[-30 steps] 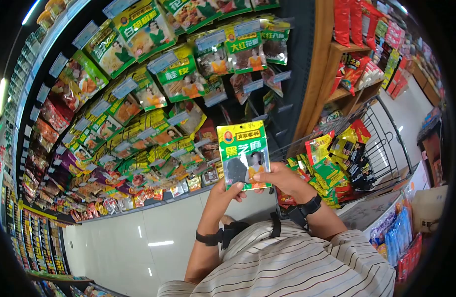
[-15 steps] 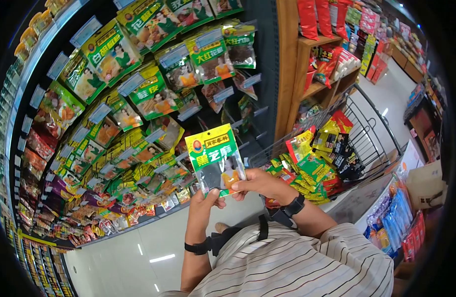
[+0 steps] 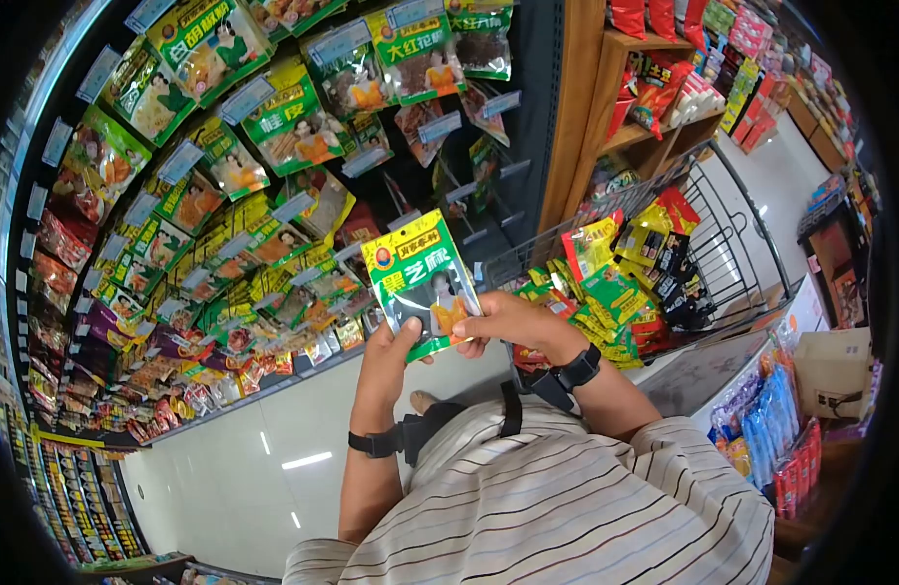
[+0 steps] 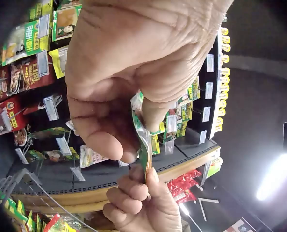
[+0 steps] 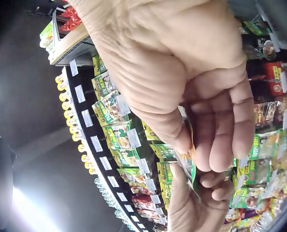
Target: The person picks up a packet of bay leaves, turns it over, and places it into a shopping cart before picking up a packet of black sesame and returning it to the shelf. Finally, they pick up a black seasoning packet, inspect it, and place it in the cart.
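Observation:
A yellow and green packet of black sesame seeds is held up before the person's waist, its printed front facing the head camera and its top leaning left. The left hand pinches the lower left corner, thumb on the front and fingers behind. At the lower right edge the right hand pinches it the same way. In the left wrist view the packet appears edge-on between both hands; the right wrist view shows its edge too. The fingers behind the packet are mostly hidden in the head view.
Hanging spice packets fill the shelf rack in front and to the left. A wire shopping cart with several colourful packets stands to the right. Behind it is a wooden shelf. A cardboard box sits at the far right.
The head view has shifted, so the rack and cart appear further left. Both hands keep hold of the sesame packet, which has gone from nearly upright to leaning left.

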`<state>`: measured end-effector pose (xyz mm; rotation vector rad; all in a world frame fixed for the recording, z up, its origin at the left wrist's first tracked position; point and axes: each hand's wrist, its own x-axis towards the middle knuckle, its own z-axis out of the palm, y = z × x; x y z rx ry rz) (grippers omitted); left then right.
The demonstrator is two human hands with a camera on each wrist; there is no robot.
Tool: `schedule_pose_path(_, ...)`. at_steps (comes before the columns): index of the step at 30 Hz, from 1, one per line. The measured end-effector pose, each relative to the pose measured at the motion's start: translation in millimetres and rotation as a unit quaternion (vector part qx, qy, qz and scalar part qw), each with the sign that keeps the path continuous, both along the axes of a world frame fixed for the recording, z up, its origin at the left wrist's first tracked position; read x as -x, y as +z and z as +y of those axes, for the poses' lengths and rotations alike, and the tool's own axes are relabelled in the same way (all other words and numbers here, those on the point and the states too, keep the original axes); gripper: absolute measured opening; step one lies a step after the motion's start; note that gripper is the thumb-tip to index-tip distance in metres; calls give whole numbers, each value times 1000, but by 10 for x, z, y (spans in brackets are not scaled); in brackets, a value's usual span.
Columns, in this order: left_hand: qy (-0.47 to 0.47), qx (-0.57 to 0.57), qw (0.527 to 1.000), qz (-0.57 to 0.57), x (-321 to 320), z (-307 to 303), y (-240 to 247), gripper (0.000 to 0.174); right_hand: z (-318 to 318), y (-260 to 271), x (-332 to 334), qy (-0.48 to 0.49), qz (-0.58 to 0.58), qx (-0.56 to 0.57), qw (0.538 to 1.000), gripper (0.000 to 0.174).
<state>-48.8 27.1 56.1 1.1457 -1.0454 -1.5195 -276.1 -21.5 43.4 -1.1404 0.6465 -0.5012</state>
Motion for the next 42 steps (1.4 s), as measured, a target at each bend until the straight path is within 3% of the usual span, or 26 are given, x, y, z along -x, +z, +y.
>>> schedule_pose_path(12, 11, -18, 999, 40, -54, 88, -29, 34, 33, -54, -107, 6, -30, 19, 999, 27)
schedule_pose_path(16, 53, -26, 996, 69, -21, 101, -24, 29, 36, -42, -106, 11, -19, 11, 1000, 26)
schedule_pose_path(36, 58, -49, 993, 93, -29, -3, -168, 35, 34, -42, -59, 28, 16, -3, 999, 31)
schedule_pose_path(39, 45, -48, 994, 83, -18, -4, -166, 35, 45, -97, -122, -61, -14, 29, 998, 35)
schedule_pose_path(42, 28, -48, 995, 78, -9, 8, -164, 36, 20, -152, -84, -48, 10, 31, 998, 37)
